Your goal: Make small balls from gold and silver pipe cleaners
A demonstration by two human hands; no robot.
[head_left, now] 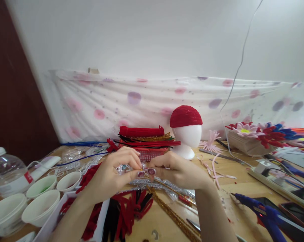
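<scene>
A small sparkly piece [128, 167] is being pinched between the fingertips of the left hand [114, 174] and right hand [174, 169], above silver pipe cleaners [152, 183] on the worktop [232, 174]. A red-capped foam head [186, 131] is standing behind.

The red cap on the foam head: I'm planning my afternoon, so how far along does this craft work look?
The red cap looks finished on the foam head. In hand: left hand and right hand pinch a small silvery piece, too small to identify. Left: piled pipe cleaners in the red basket lie unused.
</scene>
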